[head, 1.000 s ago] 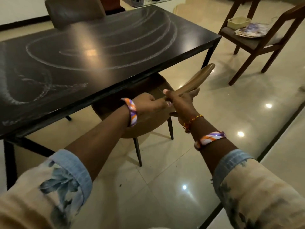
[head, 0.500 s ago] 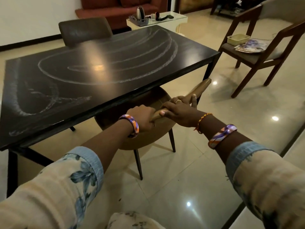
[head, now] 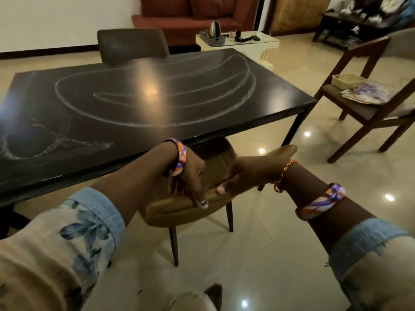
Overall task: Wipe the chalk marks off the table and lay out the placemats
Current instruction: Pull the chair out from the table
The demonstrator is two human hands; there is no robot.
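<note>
While both hands (head: 224, 173) grip tan chair (head: 179, 209), chalk-marked table (head: 157, 102) behind

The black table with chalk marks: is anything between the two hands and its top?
Yes. The tan leather chair, tucked under the near edge of the black table, stands in between. The left hand and right hand both rest on its backrest; nothing else visible blocks the tabletop.

A single wide-angle view from the person's head looks forward and down. Both forearms reach in from the bottom edge, close to the lens. The dark surface (head: 157, 104) lies near, filling the left and middle, with the sofa (head: 193, 16) far behind it.
</note>
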